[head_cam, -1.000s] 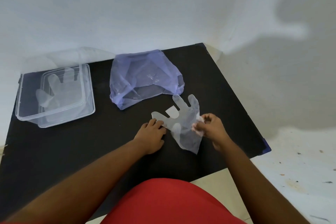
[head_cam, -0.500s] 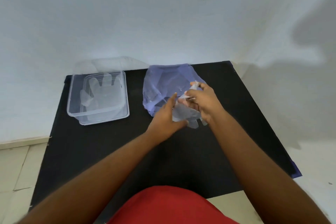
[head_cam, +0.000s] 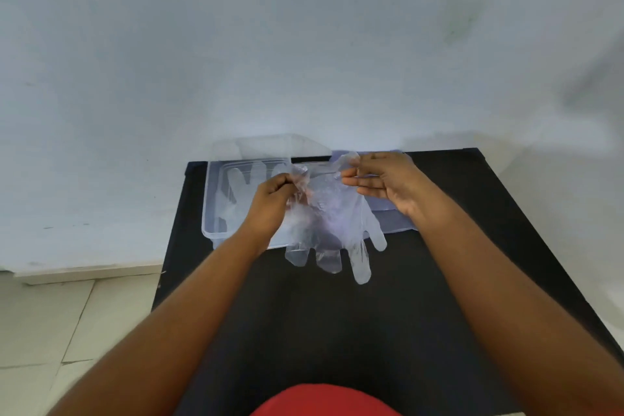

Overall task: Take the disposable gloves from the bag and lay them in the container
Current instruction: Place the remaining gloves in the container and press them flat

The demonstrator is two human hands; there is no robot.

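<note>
A clear disposable glove (head_cam: pixel 332 230) hangs in the air with its fingers pointing down, stretched by the cuff between both hands. My left hand (head_cam: pixel 273 199) pinches the cuff's left corner. My right hand (head_cam: pixel 381 181) pinches the right corner with thumb and forefinger, the other fingers spread. Behind the left hand stands the clear plastic container (head_cam: pixel 211 209) at the table's back left, with another clear glove (head_cam: pixel 236 192) lying flat inside. The pale blue bag (head_cam: pixel 391 216) lies right of the container, mostly hidden by the held glove and my right hand.
The black table (head_cam: pixel 337 331) stands against a white wall, its left edge over a tiled floor (head_cam: pixel 50 321). The container's clear lid (head_cam: pixel 270 145) leans on the wall behind it. A red garment (head_cam: pixel 324 402) shows at the bottom.
The glove went from lying on the table near the front, to being lifted by both hands, to hanging spread out by its cuff beside the container. The camera has tilted and shifted.
</note>
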